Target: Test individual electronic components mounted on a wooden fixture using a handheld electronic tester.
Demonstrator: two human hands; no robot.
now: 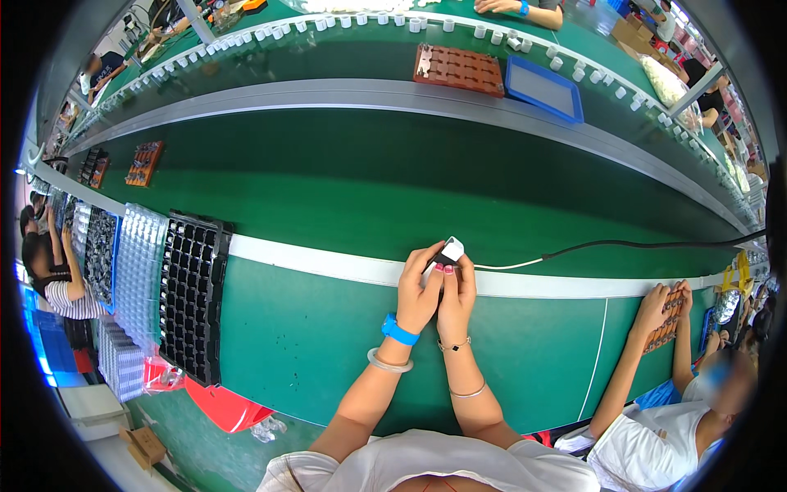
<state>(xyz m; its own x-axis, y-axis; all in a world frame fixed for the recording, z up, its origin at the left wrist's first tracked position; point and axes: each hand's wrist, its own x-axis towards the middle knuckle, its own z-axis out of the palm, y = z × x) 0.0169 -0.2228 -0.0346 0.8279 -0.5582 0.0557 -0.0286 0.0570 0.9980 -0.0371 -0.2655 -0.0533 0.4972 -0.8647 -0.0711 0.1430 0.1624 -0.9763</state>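
Observation:
Both my hands meet over the white strip at the bench's middle, closed around a small white and black block-shaped piece (452, 249). My left hand (418, 283) grips it from the left, with a blue band on that wrist. My right hand (457, 297) holds it from the right. The two thumbs press side by side on its near face, and the fingers hide most of its black part. A thin white cable (512, 266) runs rightward from beside my right fingers and joins a thicker black cable (648, 244). Whether it is attached to the piece I cannot tell.
Left of me stand a black compartment tray (193, 295) and clear plastic trays (139, 275). Brown fixture blocks (459, 70) and a blue tray (543, 88) rest on the far ledge. A co-worker's hands (662, 305) hold a brown fixture at right. Several small white parts line the far belt.

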